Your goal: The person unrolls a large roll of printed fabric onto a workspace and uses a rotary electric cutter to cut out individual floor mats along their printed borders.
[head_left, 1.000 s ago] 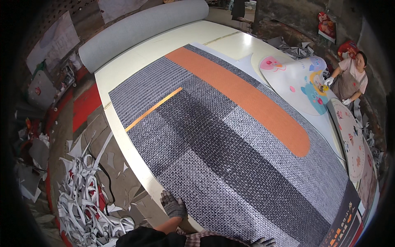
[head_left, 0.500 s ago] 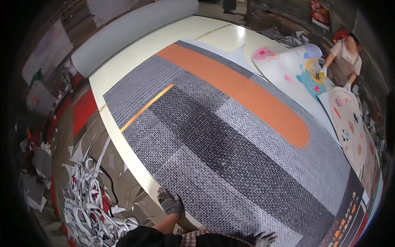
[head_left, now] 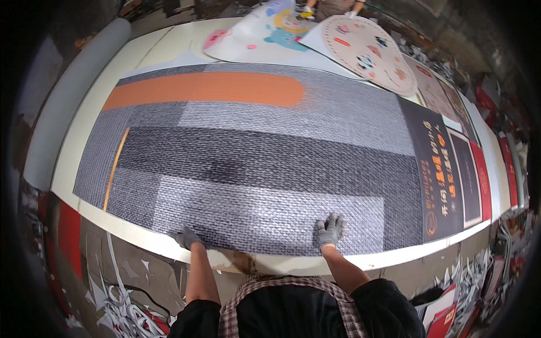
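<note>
A large printed mat (head_left: 270,169) with a grey knit pattern and an orange band lies flat before me. My left hand (head_left: 190,238), in a grey glove, rests at the mat's near edge, thumb apart from the fingers; it appears to hold nothing. Farther right, my right hand (head_left: 331,231), also gloved, is pressed flat on a light grey patch of the mat, fingers spread. A thin yellow-orange stripe (head_left: 116,169) crosses the mat's left part. Its right end carries a dark printed band (head_left: 431,186).
Under the mat is a pale table (head_left: 141,241). A thick grey roll (head_left: 76,107) lies along its left end. Beyond the mat are a round pink mat (head_left: 369,53) and a cartoon-printed sheet (head_left: 253,39), near a co-worker's gloved hands (head_left: 306,12). White offcuts (head_left: 132,315) litter the floor.
My view has swung to the right, so the mat now lies across it. My right hand, earlier at the lower edge of view, now shows whole on the mat. Both hands remain at its near side.
</note>
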A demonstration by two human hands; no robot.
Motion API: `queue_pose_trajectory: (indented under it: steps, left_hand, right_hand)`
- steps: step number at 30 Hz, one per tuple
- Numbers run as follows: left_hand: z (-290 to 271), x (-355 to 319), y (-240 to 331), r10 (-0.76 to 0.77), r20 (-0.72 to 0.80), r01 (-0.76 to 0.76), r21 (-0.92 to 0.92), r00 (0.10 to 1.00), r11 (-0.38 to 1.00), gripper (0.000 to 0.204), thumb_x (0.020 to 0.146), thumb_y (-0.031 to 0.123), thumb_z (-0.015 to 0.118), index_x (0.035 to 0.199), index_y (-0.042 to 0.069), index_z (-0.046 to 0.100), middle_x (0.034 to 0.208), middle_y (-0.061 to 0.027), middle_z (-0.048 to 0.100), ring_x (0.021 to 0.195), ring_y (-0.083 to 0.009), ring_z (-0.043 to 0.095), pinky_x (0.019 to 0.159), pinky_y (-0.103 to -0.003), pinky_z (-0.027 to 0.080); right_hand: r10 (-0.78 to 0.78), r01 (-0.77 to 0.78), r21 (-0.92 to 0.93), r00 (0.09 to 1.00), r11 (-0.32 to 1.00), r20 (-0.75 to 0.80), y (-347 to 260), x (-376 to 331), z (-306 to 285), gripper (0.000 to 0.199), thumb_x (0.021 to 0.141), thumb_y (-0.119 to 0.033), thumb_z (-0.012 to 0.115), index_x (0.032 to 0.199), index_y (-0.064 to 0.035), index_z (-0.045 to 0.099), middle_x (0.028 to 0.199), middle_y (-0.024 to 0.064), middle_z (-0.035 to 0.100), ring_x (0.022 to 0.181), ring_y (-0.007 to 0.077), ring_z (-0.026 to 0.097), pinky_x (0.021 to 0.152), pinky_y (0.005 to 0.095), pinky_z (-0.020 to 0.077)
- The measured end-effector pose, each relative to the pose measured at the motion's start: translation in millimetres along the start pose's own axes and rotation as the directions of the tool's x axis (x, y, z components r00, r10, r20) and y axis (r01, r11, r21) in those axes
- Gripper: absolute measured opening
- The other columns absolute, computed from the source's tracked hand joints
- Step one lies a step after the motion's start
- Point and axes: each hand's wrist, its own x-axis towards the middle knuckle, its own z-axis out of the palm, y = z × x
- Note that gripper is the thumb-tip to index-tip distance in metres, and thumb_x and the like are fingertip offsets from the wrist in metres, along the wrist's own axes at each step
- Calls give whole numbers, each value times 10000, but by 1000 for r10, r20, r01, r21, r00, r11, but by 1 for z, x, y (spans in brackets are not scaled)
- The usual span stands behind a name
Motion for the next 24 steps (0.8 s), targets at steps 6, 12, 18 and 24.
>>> queue_pose_trajectory:
  steps: [6, 12, 18, 24]
  left_hand:
    - [-12, 74, -49, 23, 827, 696, -487, 562, 528, 487, 849, 371, 475, 1199, 33, 469, 1206, -108, 512, 1095, -234, 493, 918, -367, 418]
    - [-3, 16, -31, 64, 605, 398, -597, 794, 697, 279, 789, 306, 603, 916, 58, 602, 753, -40, 576, 555, -156, 493, 482, -289, 428]
    - [-38, 6, -35, 110, 585, 231, -476, 804, 849, 275, 782, 347, 603, 658, 104, 568, 549, -31, 496, 409, -144, 418, 387, -282, 341]
    - [-30, 5, -67, 64, 605, 325, -510, 793, 797, 288, 778, 331, 642, 665, 75, 576, 589, -25, 533, 461, -146, 459, 439, -293, 393]
  right_hand:
    - [155, -70, 870, 988, 488, -8, 122, -5, 4, 375, 840, -123, 526, 1189, -18, 441, 1108, 87, 507, 994, 188, 463, 892, 281, 359]
    - [361, -533, 845, 782, -38, 509, 252, -16, 3, 260, 867, -364, 412, 818, -170, 579, 698, 22, 557, 760, 174, 511, 578, 348, 419]
    - [463, -516, 839, 710, -171, 531, 232, -18, -2, 419, 775, -549, 494, 724, -140, 567, 612, 23, 593, 444, 145, 495, 420, 270, 378]
    - [656, -191, 981, 738, -21, 158, 194, -10, -7, 161, 827, -355, 514, 781, -202, 491, 483, -35, 411, 369, 107, 343, 335, 275, 202]
